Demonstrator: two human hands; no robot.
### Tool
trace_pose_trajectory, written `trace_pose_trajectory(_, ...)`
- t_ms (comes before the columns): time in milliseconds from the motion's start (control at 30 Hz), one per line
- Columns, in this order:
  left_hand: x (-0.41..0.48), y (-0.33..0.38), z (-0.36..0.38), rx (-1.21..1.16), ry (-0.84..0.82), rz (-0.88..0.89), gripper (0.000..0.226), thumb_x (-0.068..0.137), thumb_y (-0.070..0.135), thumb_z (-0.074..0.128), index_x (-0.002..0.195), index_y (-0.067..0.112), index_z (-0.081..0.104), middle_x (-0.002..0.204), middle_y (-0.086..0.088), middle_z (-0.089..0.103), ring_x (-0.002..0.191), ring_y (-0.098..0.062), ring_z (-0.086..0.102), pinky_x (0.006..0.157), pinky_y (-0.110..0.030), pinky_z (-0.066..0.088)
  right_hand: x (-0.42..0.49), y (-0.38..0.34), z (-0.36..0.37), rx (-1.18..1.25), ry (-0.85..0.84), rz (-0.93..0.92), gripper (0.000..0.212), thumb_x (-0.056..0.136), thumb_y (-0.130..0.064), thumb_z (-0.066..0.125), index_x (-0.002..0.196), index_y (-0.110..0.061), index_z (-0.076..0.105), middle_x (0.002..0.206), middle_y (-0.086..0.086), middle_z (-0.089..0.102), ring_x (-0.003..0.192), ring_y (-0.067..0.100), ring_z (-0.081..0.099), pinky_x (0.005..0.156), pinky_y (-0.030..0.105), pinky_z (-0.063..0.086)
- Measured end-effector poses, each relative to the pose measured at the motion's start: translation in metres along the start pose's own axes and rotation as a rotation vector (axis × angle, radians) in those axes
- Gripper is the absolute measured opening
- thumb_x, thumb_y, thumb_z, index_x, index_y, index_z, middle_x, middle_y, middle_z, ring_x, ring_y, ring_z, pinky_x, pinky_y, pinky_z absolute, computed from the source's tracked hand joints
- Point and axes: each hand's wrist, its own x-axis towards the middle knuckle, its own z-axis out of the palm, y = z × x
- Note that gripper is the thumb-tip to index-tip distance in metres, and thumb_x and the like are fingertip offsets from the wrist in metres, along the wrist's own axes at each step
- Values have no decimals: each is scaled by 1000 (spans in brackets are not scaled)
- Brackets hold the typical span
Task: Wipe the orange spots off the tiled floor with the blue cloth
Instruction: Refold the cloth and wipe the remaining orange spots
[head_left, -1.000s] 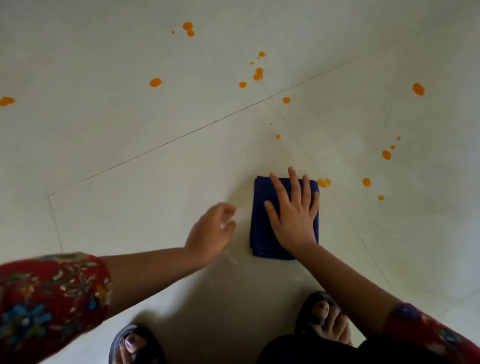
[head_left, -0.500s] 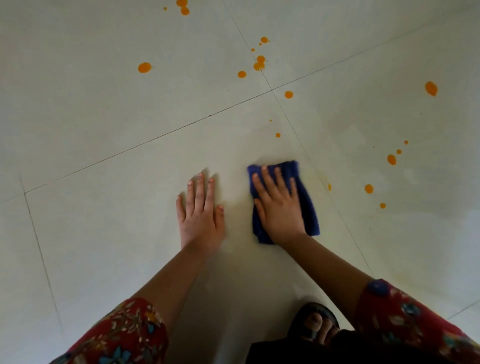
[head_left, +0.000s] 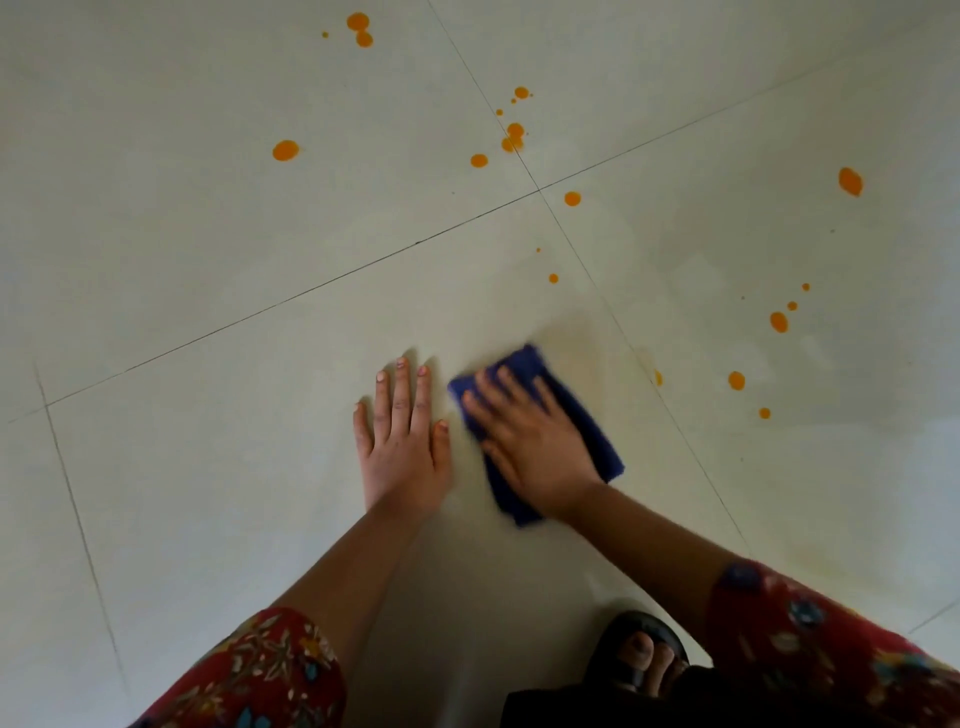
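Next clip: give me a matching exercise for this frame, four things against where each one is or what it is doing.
Things:
1. left hand
2. right hand
3. blue cloth
4. black sandal

Places or states:
A. partly covered by a palm
B. flat on the bare tiled floor, fingers straight
C. at the bottom edge, on a foot
D. pressing down on fabric, fingers spread

Pairs: 1-B, 2-D, 3-A, 4-C

Red floral sleeve (head_left: 249, 675) at lower left, cut off by the bottom edge. Matching red floral sleeve (head_left: 810, 639) at lower right, running out at the corner. Between them, low down, black sandal (head_left: 608, 644) with bare toes (head_left: 644, 652) showing. Dark fabric (head_left: 597, 706) just below, covering the sandal's near end.
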Motion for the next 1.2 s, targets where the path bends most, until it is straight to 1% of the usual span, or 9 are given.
trace_pose_trajectory(133, 0, -1, 1, 2, 3, 1, 62, 95, 39, 12, 154, 25, -1, 161, 4, -11, 148, -17, -9, 119, -44, -2, -49, 36, -10, 23, -98, -279, 52, 103, -40, 28, 152, -26, 24, 160, -4, 22, 149, 22, 13, 118, 50, 13)
trace_pose_trajectory(333, 11, 13, -8, -77, 139, -86, 53, 94, 35, 25, 141, 18, 39, 153, 0, 32, 141, -22, 26, 117, -45, 10, 41, 82, -29, -68, 24, 326, 59, 97, -43, 20, 152, -21, 25, 159, 2, 25, 148, 26, 18, 116, 54, 20)
trace_pose_trajectory(400, 21, 25, -9, -110, 165, -103, 52, 94, 35, 25, 140, 15, 41, 150, -2, 37, 138, -23, 32, 117, -45, 12, 46, 56, -21, -79, -14, 177, 59, 97, -42, 22, 152, -21, 26, 160, 3, 23, 148, 26, 18, 117, 53, 19)
trace_pose_trajectory(500, 28, 42, -1, -104, 129, -42, 55, 97, 31, 21, 151, 19, 24, 158, 2, 22, 146, -17, 18, 119, -38, 5, 39, 57, -19, -109, -133, -194, 55, 102, -42, 22, 154, -28, 13, 162, -5, 11, 150, 19, 5, 120, 46, 4)
trace_pose_trajectory(700, 27, 44, 5, -59, 111, -28, 54, 100, 30, 25, 153, 24, 16, 161, 8, 9, 148, -12, 3, 120, -39, 4, 90, 89, -30, -96, 22, 361, 62, 96, -43, 6, 154, -23, 15, 162, 1, 16, 149, 24, 10, 119, 50, 10)
trace_pose_trajectory(867, 28, 44, 4, -56, 122, -38, 54, 97, 30, 26, 151, 24, 24, 160, 6, 17, 147, -15, 12, 119, -41, 8, 67, 82, -27, -101, -122, -135, 55, 101, -40, 19, 154, -24, 16, 162, -2, 14, 149, 20, 10, 119, 45, 9)
trace_pose_trajectory(1033, 29, 44, 5, -36, 116, -31, 55, 97, 29, 30, 151, 24, 24, 160, 6, 16, 148, -15, 11, 119, -42, 10, 129, 105, -39, -64, -3, 325, 64, 95, -43, 4, 154, -21, 17, 161, 2, 17, 149, 23, 11, 120, 48, 11)
trace_pose_trajectory(1100, 31, 43, 5, -36, 128, -42, 55, 95, 29, 32, 150, 23, 27, 159, 5, 19, 147, -16, 15, 119, -42, 12, 118, 83, -36, -42, 1, 283, 64, 95, -41, 9, 153, -18, 22, 160, 7, 22, 148, 27, 16, 118, 51, 15)
trace_pose_trajectory(1200, 29, 44, 4, -48, 125, -34, 55, 94, 28, 32, 149, 23, 28, 159, 4, 21, 146, -18, 17, 118, -42, 12, 19, 53, -19, -55, -67, -30, 56, 100, -39, 23, 153, -22, 23, 160, 2, 21, 149, 26, 14, 117, 51, 16)
